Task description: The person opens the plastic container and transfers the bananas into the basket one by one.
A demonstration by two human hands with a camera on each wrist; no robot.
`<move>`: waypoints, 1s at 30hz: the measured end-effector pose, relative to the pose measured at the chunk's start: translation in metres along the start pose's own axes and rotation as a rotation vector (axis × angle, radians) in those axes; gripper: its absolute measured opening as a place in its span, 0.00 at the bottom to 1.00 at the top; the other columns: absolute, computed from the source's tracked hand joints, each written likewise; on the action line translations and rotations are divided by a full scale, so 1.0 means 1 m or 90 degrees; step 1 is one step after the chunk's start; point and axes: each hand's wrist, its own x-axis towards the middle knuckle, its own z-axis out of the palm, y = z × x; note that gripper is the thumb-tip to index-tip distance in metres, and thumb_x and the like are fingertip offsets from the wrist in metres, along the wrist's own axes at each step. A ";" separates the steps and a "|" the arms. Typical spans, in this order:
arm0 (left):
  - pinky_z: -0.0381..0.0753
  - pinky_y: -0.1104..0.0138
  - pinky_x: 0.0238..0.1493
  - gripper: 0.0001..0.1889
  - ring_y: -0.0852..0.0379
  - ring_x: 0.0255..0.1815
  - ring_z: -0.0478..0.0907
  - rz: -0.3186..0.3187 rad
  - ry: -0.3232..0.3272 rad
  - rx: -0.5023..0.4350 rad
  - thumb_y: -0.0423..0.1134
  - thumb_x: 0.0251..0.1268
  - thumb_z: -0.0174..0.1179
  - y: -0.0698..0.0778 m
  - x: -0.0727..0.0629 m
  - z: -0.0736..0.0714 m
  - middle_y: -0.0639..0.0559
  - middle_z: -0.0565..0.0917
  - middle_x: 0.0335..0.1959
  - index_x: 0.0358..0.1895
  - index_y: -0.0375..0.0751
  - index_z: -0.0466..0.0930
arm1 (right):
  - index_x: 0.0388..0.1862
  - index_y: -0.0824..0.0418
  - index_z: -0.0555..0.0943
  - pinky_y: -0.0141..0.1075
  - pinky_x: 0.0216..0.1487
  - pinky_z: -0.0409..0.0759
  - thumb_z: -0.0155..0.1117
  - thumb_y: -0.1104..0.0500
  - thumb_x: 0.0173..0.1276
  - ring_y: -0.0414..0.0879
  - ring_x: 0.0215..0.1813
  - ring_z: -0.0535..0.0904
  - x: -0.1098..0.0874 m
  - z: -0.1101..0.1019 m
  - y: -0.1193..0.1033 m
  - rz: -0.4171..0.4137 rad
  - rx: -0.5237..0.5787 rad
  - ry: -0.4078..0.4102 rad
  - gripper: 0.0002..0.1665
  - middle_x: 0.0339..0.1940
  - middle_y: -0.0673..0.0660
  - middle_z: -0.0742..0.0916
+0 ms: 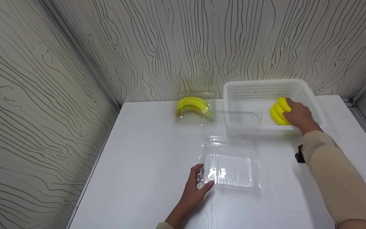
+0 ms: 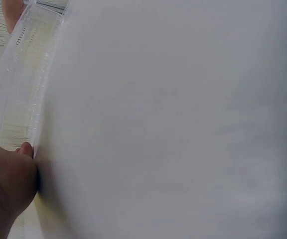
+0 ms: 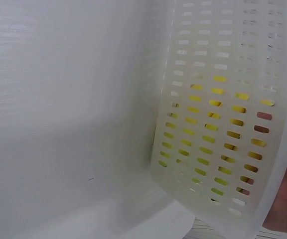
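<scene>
In the head view my right hand (image 1: 299,115) reaches into the white basket (image 1: 265,127) and grips a bunch of yellow bananas (image 1: 279,111) from its right side. Through the slots of the basket wall (image 3: 203,59), the right wrist view shows yellow patches of the bunch and part of the hand. My left hand (image 1: 194,190) holds the near left corner of a clear plastic clamshell box (image 1: 233,171), its thumb at the front edge. This box lies open, with nothing in its tray. The left wrist view shows the left hand (image 2: 9,184) at the box's side.
At the back of the white table (image 1: 132,152), left of the basket, another clear clamshell box (image 1: 187,121) holds yellow bananas (image 1: 193,103). The opened box's lid overlaps the basket's front left in the head view. Wood-patterned panels (image 1: 183,47) stand behind and at the sides.
</scene>
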 end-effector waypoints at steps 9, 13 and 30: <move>0.68 0.40 0.82 0.39 0.42 0.83 0.69 -0.020 0.002 0.010 0.59 0.71 0.66 0.002 0.000 0.002 0.48 0.71 0.81 0.80 0.57 0.59 | 0.88 0.67 0.41 0.72 0.82 0.57 0.51 0.57 0.81 0.79 0.78 0.62 -0.001 -0.002 0.004 -0.045 -0.037 0.005 0.47 0.82 0.82 0.60; 0.66 0.40 0.83 0.39 0.42 0.84 0.68 -0.022 0.001 0.005 0.59 0.71 0.66 0.001 0.000 0.003 0.48 0.71 0.81 0.79 0.59 0.59 | 0.88 0.67 0.40 0.72 0.83 0.56 0.52 0.57 0.81 0.79 0.79 0.61 0.002 -0.002 0.004 -0.041 -0.044 0.003 0.47 0.82 0.83 0.59; 0.71 0.41 0.80 0.38 0.44 0.80 0.73 -0.009 0.001 0.011 0.57 0.72 0.66 0.001 0.000 0.001 0.48 0.74 0.78 0.79 0.56 0.60 | 0.89 0.63 0.38 0.72 0.84 0.49 0.52 0.57 0.82 0.78 0.82 0.56 0.003 -0.001 0.000 0.000 -0.019 -0.001 0.48 0.85 0.79 0.56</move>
